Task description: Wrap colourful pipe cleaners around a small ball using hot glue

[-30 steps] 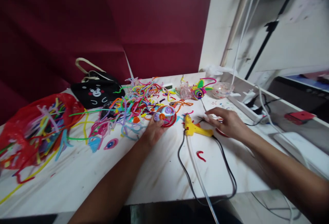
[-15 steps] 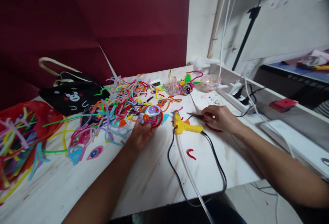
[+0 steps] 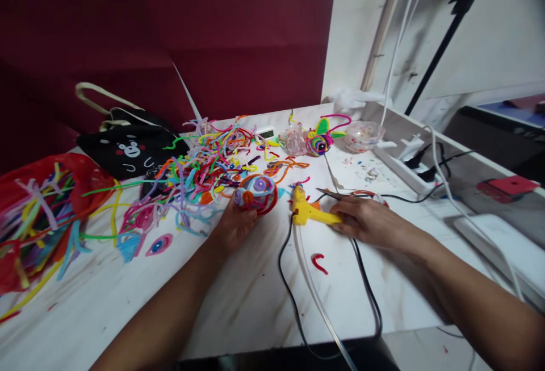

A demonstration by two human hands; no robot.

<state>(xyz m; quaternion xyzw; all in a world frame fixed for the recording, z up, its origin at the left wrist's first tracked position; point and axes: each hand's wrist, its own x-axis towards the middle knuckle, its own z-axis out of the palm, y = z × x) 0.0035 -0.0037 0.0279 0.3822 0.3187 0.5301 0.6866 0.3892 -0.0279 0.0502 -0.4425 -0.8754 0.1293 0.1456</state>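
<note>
My left hand (image 3: 238, 226) is closed around a round ball covered in coiled pipe cleaners (image 3: 255, 192), with purple and orange spirals and a red rim. My right hand (image 3: 368, 220) has its fingers around the handle end of a yellow glue gun (image 3: 313, 213), which lies on the table with a clear glue stick (image 3: 309, 277) trailing from its back. Just beyond the right fingers, the dark blades of a pair of scissors (image 3: 328, 193) show; their handles are partly hidden by the hand. A short red pipe cleaner piece (image 3: 319, 264) lies nearer me.
Tangled pipe cleaners (image 3: 208, 161) and a red bag of them (image 3: 91, 169) spread over the left. At the back stand a colourful pipe-cleaner figure (image 3: 320, 142) and a clear bowl (image 3: 361, 135). A power strip (image 3: 402, 169) and cables line the right side.
My right hand has let go of the scissors and come nearer to me, onto the glue gun's handle. The left hand still holds the ball, turned slightly. The camera view has shifted.
</note>
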